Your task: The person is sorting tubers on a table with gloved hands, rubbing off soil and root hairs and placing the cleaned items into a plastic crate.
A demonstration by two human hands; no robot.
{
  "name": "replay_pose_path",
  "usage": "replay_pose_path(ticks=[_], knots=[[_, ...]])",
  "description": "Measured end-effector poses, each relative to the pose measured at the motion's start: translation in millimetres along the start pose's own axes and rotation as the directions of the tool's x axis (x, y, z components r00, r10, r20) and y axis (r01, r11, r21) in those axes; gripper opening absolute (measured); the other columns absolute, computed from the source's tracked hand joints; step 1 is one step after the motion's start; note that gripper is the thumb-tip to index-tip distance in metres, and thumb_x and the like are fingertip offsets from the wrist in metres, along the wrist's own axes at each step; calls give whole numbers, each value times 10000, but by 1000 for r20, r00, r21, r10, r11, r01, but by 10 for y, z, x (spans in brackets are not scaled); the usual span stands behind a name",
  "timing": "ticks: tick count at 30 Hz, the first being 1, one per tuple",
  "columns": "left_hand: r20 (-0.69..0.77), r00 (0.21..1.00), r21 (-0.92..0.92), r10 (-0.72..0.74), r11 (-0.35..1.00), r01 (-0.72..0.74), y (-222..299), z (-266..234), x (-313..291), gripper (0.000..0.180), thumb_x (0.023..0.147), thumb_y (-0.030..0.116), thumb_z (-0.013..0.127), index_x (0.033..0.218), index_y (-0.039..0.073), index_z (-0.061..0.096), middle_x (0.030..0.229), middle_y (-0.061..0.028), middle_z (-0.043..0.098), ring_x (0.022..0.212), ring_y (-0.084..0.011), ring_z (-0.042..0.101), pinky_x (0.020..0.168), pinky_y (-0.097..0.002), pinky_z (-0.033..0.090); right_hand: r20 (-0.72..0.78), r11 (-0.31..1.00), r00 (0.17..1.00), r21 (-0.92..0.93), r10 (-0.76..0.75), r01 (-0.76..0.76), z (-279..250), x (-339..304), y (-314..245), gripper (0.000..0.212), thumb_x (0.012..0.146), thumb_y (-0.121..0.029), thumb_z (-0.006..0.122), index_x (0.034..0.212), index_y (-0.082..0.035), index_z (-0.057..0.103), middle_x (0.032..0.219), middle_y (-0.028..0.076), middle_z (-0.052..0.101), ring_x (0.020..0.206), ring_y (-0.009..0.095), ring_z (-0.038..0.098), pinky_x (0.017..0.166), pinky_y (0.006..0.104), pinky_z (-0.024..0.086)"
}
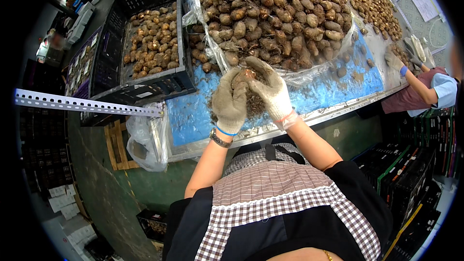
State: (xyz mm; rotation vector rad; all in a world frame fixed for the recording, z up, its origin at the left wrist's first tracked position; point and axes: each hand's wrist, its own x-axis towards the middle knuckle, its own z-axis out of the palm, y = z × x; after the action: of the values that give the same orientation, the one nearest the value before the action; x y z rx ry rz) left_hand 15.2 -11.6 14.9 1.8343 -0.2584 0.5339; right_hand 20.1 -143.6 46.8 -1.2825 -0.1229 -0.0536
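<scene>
Both my hands wear soiled white work gloves and meet over the near edge of the blue-covered table (186, 121). Between them is a brown, hairy taro corm (249, 73), mostly hidden by the fingers. My left hand (229, 101) wraps it from the left, with its thumb up. My right hand (271, 89) closes on it from the right, its fingers over the top. Below the hands lies a patch of dark root trimmings (256, 106). Just beyond, a big heap of hairy taro corms (280, 14) rests in a clear plastic liner (220, 57).
At the left stands a black crate (145, 92) holding cleaner corms (154, 43). A perforated metal bar (87, 102) juts in below it. Smaller corms (374, 7) spread at the far right, near a co-worker's gloved hand (395, 63). Stacked black crates (401, 169) stand behind at right.
</scene>
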Motion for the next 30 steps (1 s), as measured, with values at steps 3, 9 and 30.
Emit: replay_pose_path(ticks=[3, 9, 30], knots=[[-5, 1000, 37, -15, 999, 15, 5, 82, 36, 299, 1003, 187, 523, 1227, 10, 612, 1056, -158, 696, 949, -215, 686, 828, -323, 534, -6, 994, 996, -68, -90, 90, -23, -16, 35, 487, 904, -49, 686, 1358, 17, 522, 1293, 98, 610, 1132, 139, 583, 962, 294, 489], [88, 953, -227, -289, 926, 302, 97, 89, 128, 265, 1035, 197, 487, 1119, -2, 641, 972, -100, 697, 864, -138, 652, 787, -302, 522, 116, 875, 963, -403, -243, 269, -150, -16, 62, 476, 837, -19, 728, 1289, 21, 582, 1246, 116, 631, 1097, 182, 628, 941, 325, 516], [192, 751, -486, -632, 604, 632, 79, -51, 276, 184, 1008, 154, 538, 1064, 7, 634, 923, -62, 685, 723, -81, 641, 556, -206, 513, 181, 972, 976, -178, -119, 152, -227, -69, 27, 692, 836, 39, 692, 1466, 27, 404, 1386, 123, 550, 1249, 179, 538, 1053, 316, 446]])
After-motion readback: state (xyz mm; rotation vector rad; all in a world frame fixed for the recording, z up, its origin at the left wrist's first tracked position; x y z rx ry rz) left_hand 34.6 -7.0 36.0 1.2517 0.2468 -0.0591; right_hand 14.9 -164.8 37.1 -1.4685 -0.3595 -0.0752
